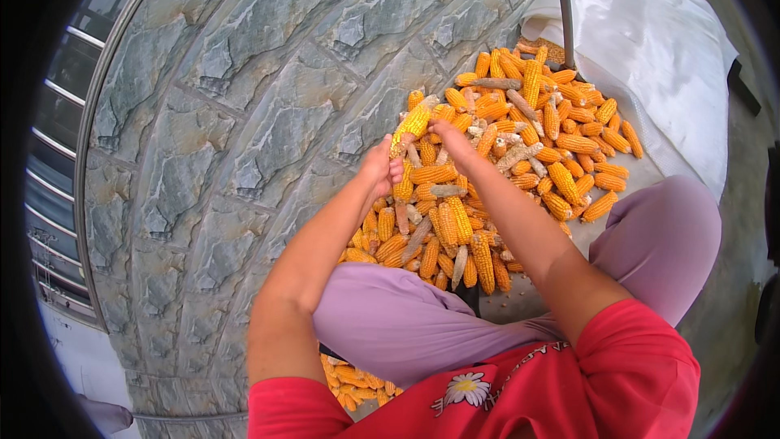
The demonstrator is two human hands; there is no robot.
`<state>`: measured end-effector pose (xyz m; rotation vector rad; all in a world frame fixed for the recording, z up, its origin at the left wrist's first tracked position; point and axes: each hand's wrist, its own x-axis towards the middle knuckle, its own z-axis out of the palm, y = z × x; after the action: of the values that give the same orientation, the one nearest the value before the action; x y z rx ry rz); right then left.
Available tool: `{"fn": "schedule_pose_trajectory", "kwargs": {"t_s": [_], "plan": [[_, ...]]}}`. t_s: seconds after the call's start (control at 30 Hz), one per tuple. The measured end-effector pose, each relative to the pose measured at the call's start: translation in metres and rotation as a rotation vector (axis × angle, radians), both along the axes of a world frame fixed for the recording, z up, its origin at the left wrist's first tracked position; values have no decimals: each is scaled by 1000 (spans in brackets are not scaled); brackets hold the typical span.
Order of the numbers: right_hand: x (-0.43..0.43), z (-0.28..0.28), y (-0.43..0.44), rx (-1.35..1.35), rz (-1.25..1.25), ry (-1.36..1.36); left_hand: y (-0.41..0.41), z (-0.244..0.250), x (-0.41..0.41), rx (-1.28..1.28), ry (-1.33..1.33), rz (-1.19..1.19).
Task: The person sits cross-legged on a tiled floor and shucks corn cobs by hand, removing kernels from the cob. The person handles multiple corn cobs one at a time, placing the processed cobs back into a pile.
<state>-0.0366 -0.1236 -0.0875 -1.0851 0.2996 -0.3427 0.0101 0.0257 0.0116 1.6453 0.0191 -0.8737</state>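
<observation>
My left hand (381, 168) grips the lower end of an ear of corn (412, 122). Its yellow kernels are partly gone near my fingers, and pale husk or cob shows at the top. My right hand (452, 140) is close beside the ear, fingers curled towards it. Whether those fingertips touch the ear or hold anything is hidden. Beneath both hands spreads a heap of orange-yellow corn ears (448, 223). Several bare, stripped cobs lie among them, one pale cob (519, 157) just right of my right forearm.
A grey stone-block wall (274, 104) rises along the left of the heap. White woven sheeting (646, 31) lies at the upper right, beside a thin dark pole (564, 12). Loose kernels (543, 49) are heaped at the far end. My bent knees (670, 238) flank the pile.
</observation>
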Motion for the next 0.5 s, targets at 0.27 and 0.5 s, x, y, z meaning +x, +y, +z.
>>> {"fn": "schedule_pose_trajectory", "kwargs": {"t_s": [0.27,0.5], "plan": [[3,15,-10,613,179,-179,-9,8,-20,123,-348,-219],[-10,24,-5,814,40,-354,-18,24,-34,258,-527,-468]]}}
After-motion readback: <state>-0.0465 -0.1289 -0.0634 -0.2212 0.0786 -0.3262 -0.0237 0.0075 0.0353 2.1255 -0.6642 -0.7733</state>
